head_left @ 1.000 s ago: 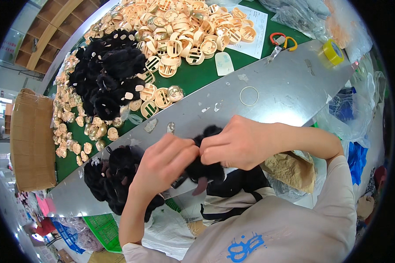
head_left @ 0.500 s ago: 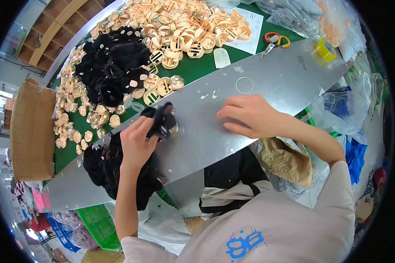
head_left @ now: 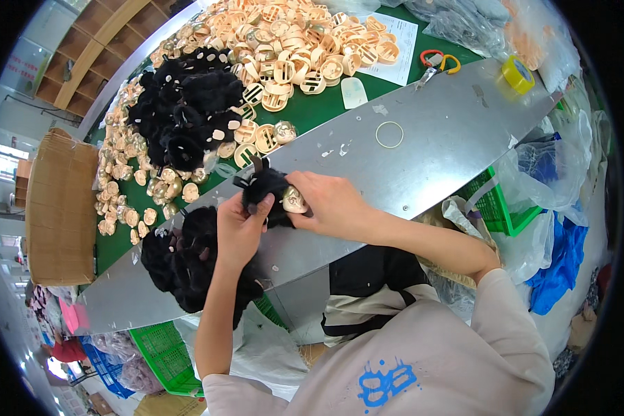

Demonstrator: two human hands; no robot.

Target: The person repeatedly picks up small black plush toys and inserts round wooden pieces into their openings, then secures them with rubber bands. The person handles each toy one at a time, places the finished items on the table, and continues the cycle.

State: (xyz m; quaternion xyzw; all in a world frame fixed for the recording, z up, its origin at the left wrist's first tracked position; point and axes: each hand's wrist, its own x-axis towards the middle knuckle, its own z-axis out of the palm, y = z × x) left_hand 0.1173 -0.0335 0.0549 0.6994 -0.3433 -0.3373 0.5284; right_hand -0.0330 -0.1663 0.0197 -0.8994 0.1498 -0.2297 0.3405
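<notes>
My left hand [head_left: 241, 227] pinches a small black plush toy [head_left: 265, 186] with upright ears, above the metal ledge. On the toy's right side a shiny gold face piece [head_left: 295, 200] shows. My right hand [head_left: 333, 206] is closed round that side, fingers against the gold piece and the fur. Whether the piece is fixed to the plush cannot be made out. Beside my left wrist lies a heap of black plush toys [head_left: 194, 260], partly covered by my forearm.
Farther back, another black plush pile [head_left: 180, 104] lies on the green table among cream plastic shells [head_left: 284, 69] and small gold-and-cream face pieces [head_left: 121, 173]. A rubber band [head_left: 389, 134], scissors [head_left: 437, 66] and yellow tape [head_left: 518, 75] sit to the right. A cardboard box [head_left: 62, 208] stands left.
My right hand has moved left from over the bare metal and now grips the plush toy's gold side. My left hand has brought the toy slightly right, away from the heap.
</notes>
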